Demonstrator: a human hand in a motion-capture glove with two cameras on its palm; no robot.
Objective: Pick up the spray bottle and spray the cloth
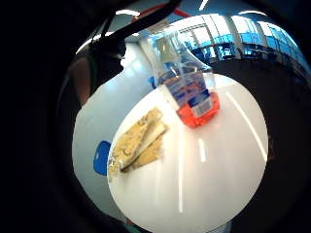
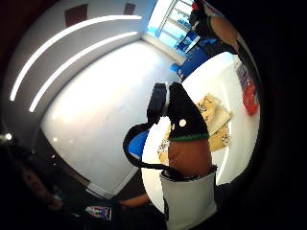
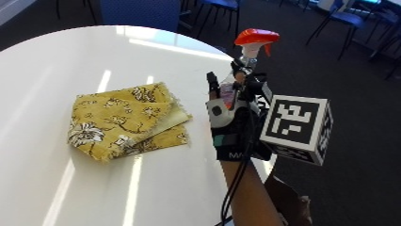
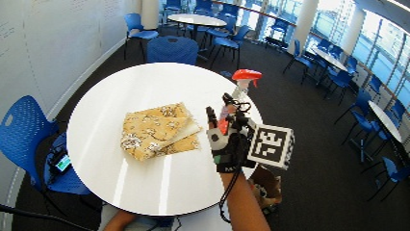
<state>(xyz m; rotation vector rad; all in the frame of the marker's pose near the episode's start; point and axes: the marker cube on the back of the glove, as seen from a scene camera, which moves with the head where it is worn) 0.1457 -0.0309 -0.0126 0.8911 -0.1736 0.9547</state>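
Straight-fingered and holding nothing, the gloved right hand (image 3: pixel 228 125) stands upright at the edge of the round white table (image 3: pixel 75 52), palm toward the spray bottle (image 3: pixel 247 61) just behind it — whether they touch cannot be told. That bottle stands upright (clear plastic body, orange-red trigger head), so its neck is free for a grasp. Well beside it lies the cloth (image 3: pixel 125 120), a folded mustard-yellow fabric with a pale floral print and frayed edges — flat, ready to take spray.

Both outside views are looking down from behind the grip (image 3: pixel 233 120); the wide one is sitting farther back. Both palm views are sharing the cloth (image 1: pixel 137 141) beyond it.
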